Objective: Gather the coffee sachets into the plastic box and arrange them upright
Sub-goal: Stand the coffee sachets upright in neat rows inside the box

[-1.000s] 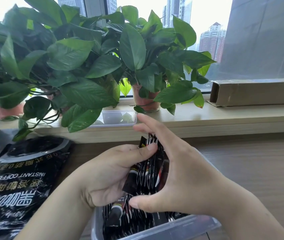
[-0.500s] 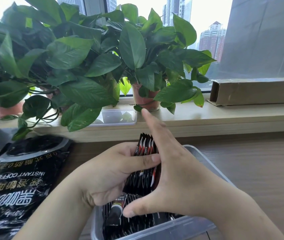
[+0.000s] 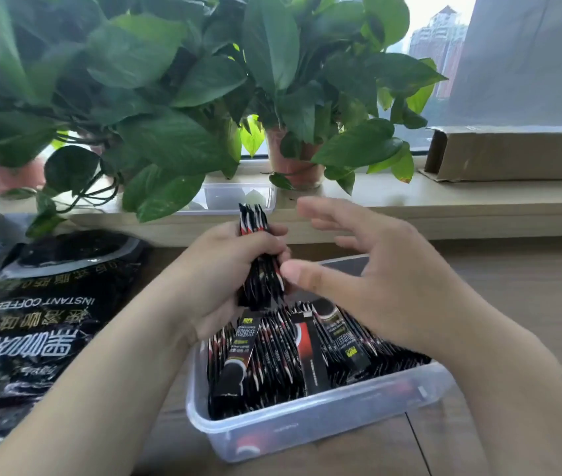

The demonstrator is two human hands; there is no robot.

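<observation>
With the left grip (image 3: 224,276), clasps a bundle of coffee sachets (image 3: 261,280) upright, fingers curled round it, just above the far-left part of the plastic box (image 3: 307,419). Holds the right grip (image 3: 386,286) slack and spread over the box's far half, carrying nothing, thumb tip just beside the bundle; cannot tell whether touching. Inside the box, many more sachets (image 3: 272,359) packed on edge in rows, a few lying slanted on top. Left of the box on the desk (image 3: 530,304), a large black instant-coffee bag (image 3: 42,304). Beyond the box, on the windowsill (image 3: 375,197), leafy potted plants (image 3: 169,97), a small clear container (image 3: 235,197) and, farther right, a long cardboard carton (image 3: 513,152).
</observation>
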